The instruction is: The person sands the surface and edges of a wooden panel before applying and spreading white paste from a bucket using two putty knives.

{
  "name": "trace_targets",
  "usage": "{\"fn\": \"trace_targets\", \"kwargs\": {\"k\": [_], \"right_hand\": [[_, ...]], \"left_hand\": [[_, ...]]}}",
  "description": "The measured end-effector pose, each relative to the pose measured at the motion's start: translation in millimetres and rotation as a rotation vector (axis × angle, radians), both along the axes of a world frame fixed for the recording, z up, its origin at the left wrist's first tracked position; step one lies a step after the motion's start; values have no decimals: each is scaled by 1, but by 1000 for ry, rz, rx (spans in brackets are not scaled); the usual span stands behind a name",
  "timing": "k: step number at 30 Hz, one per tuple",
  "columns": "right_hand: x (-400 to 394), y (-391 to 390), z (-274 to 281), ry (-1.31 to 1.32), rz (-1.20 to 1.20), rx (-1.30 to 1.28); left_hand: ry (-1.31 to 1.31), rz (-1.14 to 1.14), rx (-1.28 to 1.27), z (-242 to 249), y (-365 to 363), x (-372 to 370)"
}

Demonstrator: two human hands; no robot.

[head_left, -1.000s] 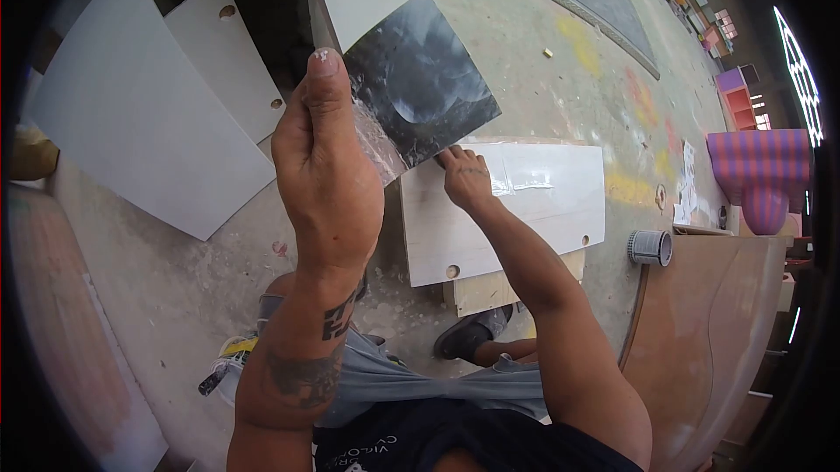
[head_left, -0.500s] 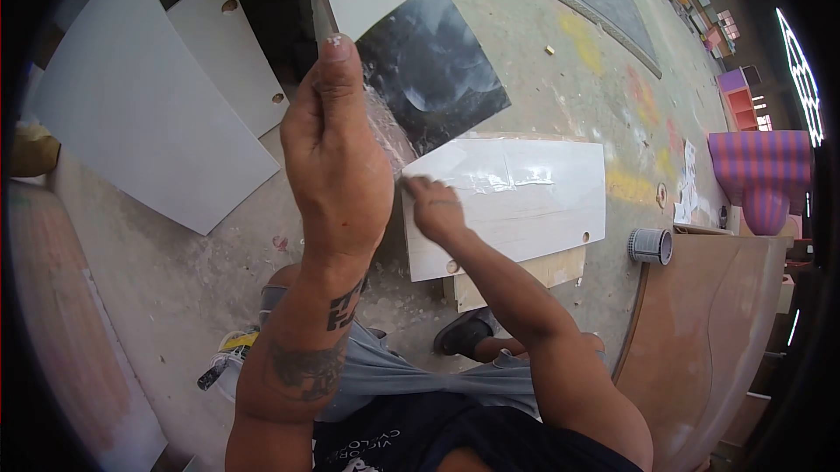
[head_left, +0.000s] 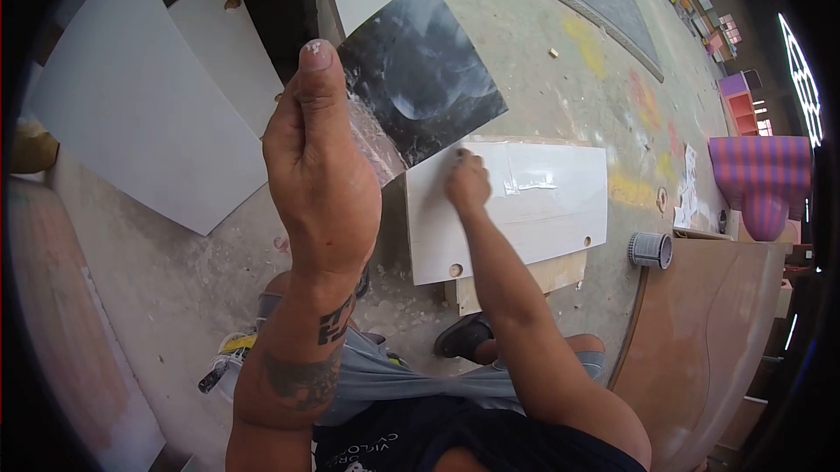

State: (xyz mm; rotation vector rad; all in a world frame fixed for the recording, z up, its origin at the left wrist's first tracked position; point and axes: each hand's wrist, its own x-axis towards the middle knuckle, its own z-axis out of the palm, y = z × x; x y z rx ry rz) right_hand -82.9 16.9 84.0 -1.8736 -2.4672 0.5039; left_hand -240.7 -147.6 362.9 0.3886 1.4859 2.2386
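My left hand (head_left: 319,157) is raised close to the camera, thumb up, holding a dark square plate (head_left: 424,74) with whitish smears on its face and along its near edge. Lower down, my right hand (head_left: 469,181) is closed at the upper left part of a white board (head_left: 534,218), gripping something small and dark that is mostly hidden by the fingers. The board has a hole near each of its two lower corners and a glossy wet patch near its upper middle. It rests on a pale wooden support (head_left: 522,281).
Large white panels (head_left: 149,96) stand at the left. A metal can (head_left: 650,250) is on the floor right of the board, beside a brown curved panel (head_left: 709,323). A container with a yellow-banded brush (head_left: 234,354) sits near my left leg. Striped furniture (head_left: 759,161) stands far right.
My right hand has moved right and slightly up along the board, from its left edge. My left hand and the dark plate have shifted slightly left.
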Motion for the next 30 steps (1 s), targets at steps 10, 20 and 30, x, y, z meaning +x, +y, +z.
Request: {"fn": "trace_targets", "kwargs": {"k": [10, 20, 30], "right_hand": [[-52, -80, 37, 43, 337, -77], [-70, -101, -1, -74, 418, 14], [87, 68, 8, 53, -108, 95]], "left_hand": [[-73, -73, -2, 1, 1, 8], [-28, -31, -31, 1, 1, 8], [-103, 18, 111, 2, -2, 2]]}}
